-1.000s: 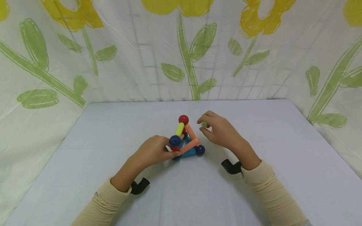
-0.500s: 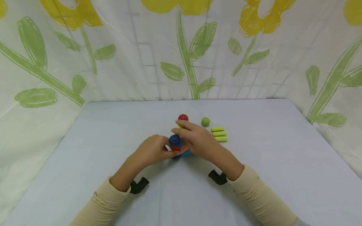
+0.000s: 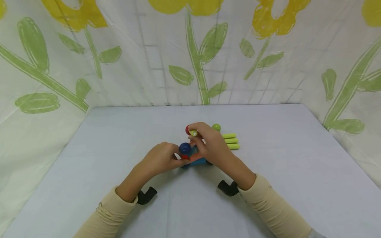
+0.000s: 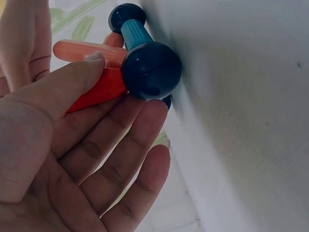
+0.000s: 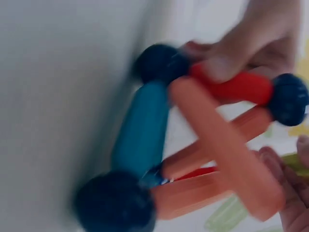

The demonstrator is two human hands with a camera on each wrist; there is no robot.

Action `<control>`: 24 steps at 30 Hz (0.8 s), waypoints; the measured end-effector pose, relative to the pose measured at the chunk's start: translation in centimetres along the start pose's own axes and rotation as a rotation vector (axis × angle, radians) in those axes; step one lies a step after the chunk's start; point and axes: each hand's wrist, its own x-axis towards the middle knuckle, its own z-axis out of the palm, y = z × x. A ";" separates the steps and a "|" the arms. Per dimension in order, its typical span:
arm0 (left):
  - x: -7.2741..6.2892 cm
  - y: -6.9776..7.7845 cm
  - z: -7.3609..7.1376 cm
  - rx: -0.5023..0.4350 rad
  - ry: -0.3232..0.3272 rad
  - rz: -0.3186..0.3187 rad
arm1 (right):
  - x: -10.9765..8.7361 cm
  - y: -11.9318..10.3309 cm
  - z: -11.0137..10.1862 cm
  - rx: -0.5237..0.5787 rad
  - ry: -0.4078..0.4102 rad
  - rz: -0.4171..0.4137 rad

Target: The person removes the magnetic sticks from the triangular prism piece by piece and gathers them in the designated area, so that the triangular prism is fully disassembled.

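Near the table's middle stands a frame of magnetic rods and balls, with blue rods point(image 3: 197, 162) at its base and orange rods point(image 5: 227, 145) slanting up. My left hand point(image 3: 162, 159) pinches its upright red rod point(image 4: 101, 89), just above a dark blue ball point(image 4: 152, 70); another dark blue ball point(image 3: 185, 148) tops that rod. My right hand point(image 3: 215, 145) pinches a yellow-green rod point(image 3: 193, 133) above the frame, its end facing up toward the head camera. A red ball point(image 3: 188, 129) sits right beside that rod, partly hidden by the fingers; whether they touch, I cannot tell.
Behind my right hand, a green ball point(image 3: 216, 127) and three loose yellow-green rods point(image 3: 231, 141) lie on the white table point(image 3: 125, 132). A flower-printed curtain point(image 3: 119, 72) hangs at the table's back edge.
My right hand has come left from beside the green ball to the frame and tilted the yellow-green rod away from the upper blue ball. The red ball has shifted slightly left. My left hand stays put.
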 end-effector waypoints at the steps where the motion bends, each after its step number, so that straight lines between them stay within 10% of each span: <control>1: 0.0 0.0 0.0 -0.002 0.004 0.005 | 0.1 -0.1 -0.1 0.095 0.024 0.030; 9: 0.0 0.1 0.0 -0.005 -0.002 -0.007 | 0.3 -0.3 -0.9 0.502 0.069 0.223; 24: 0.1 0.2 -0.1 0.010 -0.027 -0.047 | 0.5 0.3 -2.6 0.641 0.085 0.421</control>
